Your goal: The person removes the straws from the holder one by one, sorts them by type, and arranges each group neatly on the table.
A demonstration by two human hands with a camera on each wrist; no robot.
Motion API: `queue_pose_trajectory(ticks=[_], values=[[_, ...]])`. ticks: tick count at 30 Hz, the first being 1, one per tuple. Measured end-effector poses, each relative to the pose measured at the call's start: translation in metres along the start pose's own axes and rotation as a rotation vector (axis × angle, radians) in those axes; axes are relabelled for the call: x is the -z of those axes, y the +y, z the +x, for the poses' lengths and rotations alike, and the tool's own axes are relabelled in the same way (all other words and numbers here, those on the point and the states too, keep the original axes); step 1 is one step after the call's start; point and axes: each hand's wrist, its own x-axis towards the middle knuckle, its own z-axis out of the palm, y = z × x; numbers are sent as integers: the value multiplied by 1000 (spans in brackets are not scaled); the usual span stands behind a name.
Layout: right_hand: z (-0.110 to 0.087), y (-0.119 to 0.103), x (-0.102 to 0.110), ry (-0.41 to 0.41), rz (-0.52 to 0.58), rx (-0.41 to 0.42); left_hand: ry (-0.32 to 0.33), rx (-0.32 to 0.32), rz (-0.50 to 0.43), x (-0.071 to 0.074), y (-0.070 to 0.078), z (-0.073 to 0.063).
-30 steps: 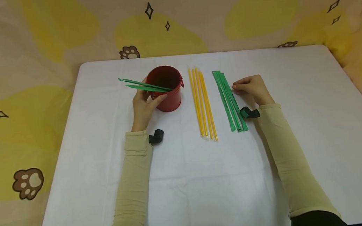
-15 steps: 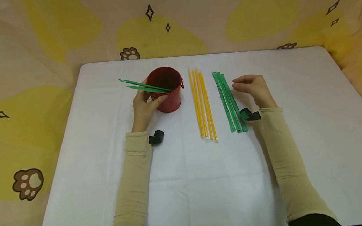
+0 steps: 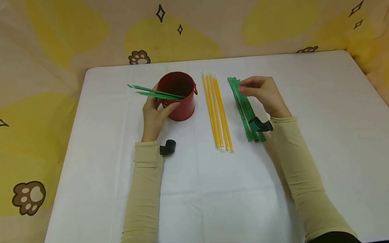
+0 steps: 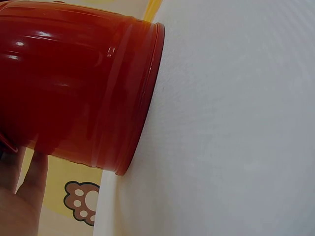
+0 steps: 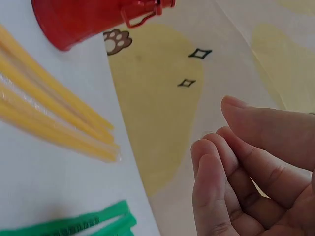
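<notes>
My left hand (image 3: 153, 118) holds a small red bucket (image 3: 184, 109) by its left side, the thumb near the front of the rim. In the left wrist view the bucket (image 4: 74, 88) stands upright on the white table, with fingers behind it. Two slim green wrapped straws (image 3: 151, 91) lean out over its rim to the left. My right hand (image 3: 262, 94) hovers above a row of several green wrapped straws (image 3: 244, 110), overlapping their upper part in the head view. The right wrist view shows its fingers loosely bent, a gap below the thumb, nothing held.
Several yellow straws (image 3: 215, 112) in clear wrappers lie side by side between the bucket and the green row. A white cloth covers the table (image 3: 200, 211). Behind it hangs a patterned yellow-beige cloth (image 3: 228, 17).
My right hand has moved left and slightly away from me, from beside the green straws to over them. The left hand and the bucket have stayed in place.
</notes>
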Motion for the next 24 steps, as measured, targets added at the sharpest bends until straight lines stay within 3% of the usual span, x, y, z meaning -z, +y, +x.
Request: queue_pose_trajectory(ticks=[16,24], values=[[-4,-27,-56,-113,-27,21,-1,17,10,-1,2,0],[-4,-33,-83,-182,24,53,2,13,17,0,4,0]])
